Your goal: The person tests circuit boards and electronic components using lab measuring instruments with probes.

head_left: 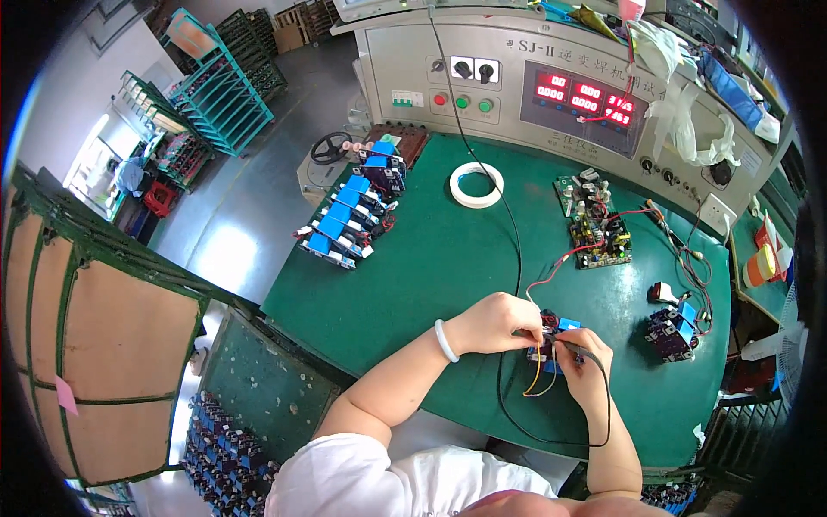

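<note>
Near the front of the green bench, both my hands meet over a small circuit assembly with blue parts [568, 324]. My left hand [500, 324], with a pale bracelet on its wrist, is closed in a pinch at a thin yellow wire [539, 366]. My right hand [591, 369] pinches the end of a black cable [551, 438], which loops down past the wrist. Fingers hide the exact contact points. A red wire [556, 264] runs from the assembly to green circuit boards [600, 239] farther back.
A white tape roll [465, 201] lies mid-bench. Blue-topped assemblies [343, 215] line the left edge; another [672, 334] sits at right beside cables [689, 258]. A grey test console [508, 112] with red displays closes off the back. More assemblies [222, 457] are stacked low at left.
</note>
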Demonstrator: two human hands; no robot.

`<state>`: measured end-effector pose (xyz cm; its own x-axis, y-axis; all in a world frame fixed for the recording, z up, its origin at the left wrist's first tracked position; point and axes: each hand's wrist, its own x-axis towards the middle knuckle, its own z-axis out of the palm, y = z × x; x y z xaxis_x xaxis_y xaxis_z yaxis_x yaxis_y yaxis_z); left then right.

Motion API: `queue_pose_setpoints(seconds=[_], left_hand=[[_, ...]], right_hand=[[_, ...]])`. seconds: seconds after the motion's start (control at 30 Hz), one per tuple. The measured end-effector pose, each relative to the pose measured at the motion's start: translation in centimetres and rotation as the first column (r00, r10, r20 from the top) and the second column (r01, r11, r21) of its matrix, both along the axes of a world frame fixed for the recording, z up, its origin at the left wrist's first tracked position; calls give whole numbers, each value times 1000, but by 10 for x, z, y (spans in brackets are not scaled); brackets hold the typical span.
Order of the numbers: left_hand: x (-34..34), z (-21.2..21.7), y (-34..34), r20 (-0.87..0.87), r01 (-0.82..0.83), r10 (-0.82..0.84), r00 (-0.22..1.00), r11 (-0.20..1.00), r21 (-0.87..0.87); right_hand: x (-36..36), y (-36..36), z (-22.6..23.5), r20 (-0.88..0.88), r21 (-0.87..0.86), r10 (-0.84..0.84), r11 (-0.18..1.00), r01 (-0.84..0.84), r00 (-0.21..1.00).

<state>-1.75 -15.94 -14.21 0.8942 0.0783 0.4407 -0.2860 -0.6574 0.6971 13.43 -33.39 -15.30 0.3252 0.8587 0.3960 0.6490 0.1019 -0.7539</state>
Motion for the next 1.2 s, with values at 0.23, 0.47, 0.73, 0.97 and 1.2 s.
queue_pose_setpoints(seconds=[0.23, 0.47, 0.73, 0.97, 1.2], left_hand=[[-1, 1, 2, -2, 3, -3, 1000, 1000, 1], [2, 3, 2, 20, -13, 13, 1000, 1000, 6], [0, 1, -1, 28, -12, 12, 1000, 1000, -6], [-5, 0, -1, -38, 0, -1, 999, 1000, -23], [-1, 4, 0, -34, -22, 22, 999, 1000, 0]], right_hand=[[0, 1, 2, -36, -12, 12, 1000, -12, 999], [1, 3, 8, -48, -19, 13, 1000, -13, 999], [1, -1, 2, -25, -14, 8, 1000, -9, 1000], [-2, -5, 1, -94, -43, -16, 999, 12, 995], [12, -7, -3, -60, -68, 15, 998, -19, 998]])
